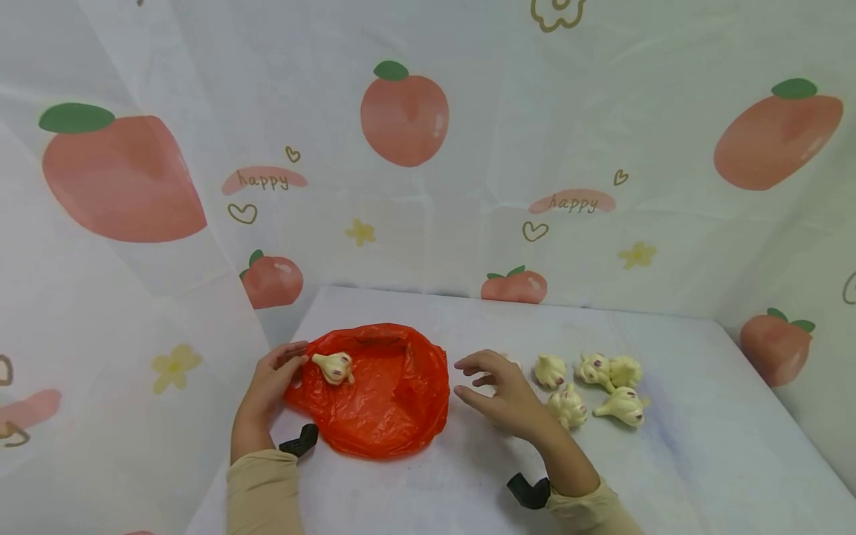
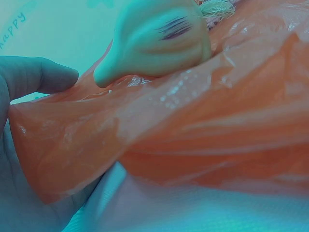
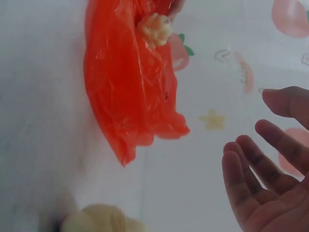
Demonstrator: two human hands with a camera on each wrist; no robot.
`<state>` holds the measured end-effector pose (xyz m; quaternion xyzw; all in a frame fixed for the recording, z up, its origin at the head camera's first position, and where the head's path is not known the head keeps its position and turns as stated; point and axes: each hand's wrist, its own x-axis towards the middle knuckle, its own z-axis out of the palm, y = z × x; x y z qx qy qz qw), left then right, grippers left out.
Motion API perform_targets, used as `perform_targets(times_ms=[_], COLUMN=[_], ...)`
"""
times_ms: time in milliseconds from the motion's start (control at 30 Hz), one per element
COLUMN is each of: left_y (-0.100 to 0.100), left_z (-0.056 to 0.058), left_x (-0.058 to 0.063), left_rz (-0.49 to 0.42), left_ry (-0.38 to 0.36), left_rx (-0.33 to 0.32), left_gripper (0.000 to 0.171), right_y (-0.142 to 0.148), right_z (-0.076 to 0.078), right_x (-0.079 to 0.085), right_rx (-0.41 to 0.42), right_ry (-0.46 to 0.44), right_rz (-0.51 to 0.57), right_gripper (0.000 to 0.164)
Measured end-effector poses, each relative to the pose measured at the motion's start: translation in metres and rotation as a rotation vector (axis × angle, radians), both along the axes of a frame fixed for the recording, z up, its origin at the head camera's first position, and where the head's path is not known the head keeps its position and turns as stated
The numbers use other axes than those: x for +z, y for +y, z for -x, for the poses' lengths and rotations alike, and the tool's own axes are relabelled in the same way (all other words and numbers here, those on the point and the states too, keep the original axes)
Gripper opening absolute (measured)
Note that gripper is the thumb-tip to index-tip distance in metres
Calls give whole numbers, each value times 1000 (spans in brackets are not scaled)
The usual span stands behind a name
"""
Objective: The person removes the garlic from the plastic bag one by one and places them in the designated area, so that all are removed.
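Observation:
A red plastic bag (image 1: 374,416) lies spread on the table, its rim raised around the middle. My left hand (image 1: 274,374) holds the bag's left edge; in the left wrist view the film (image 2: 67,145) runs between the thumb (image 2: 53,76) and the other fingers. Beside those fingertips a garlic bulb (image 1: 334,367) rests on the bag, its stem towards the hand. To the right of the bag, my right hand (image 1: 504,394) hovers with fingers spread and holds nothing. It partly hides a garlic bulb behind it.
Several more garlic bulbs (image 1: 567,407) lie loosely grouped on the white table (image 1: 709,446), right of my right hand. A printed white cloth (image 1: 461,186) hangs behind and at both sides. Black wrist-worn pieces (image 1: 528,491) stick out near both sleeves.

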<state>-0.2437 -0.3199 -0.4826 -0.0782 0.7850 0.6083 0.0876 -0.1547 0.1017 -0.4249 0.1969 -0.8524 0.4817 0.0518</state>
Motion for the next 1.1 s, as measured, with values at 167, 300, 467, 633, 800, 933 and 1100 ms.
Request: perform_targets(times_ms=[167,300,467,633,800,933,1100], left_y=[1,1,0,0,0,1,1], left_z=[-1,-2,-2,-2,-2,-1,0], left_x=[-1,-2,-3,-2,-1,-2,-2], left_rz=[1,5,11,19,23,24,11], left_ry=[5,7,6,12,13,6,4], left_rx=[-1,-5,0,-6,-11,-5,7], left_gripper=[55,55,54,54,56,56,53], right_y=[-12,-22,-34,-46,-59,-69,-80], right_z=[7,11,15,18,21,21,23], right_x=[-3,-5,-2,1,3,6,9], right_rx=[35,78,116,127,146,159,173], right_ry=[-32,-65,-62,-59,-69,-67,-86], right_rz=[47,94,112,109,130,135,143], right_gripper=[33,35,30,28,28,28,29])
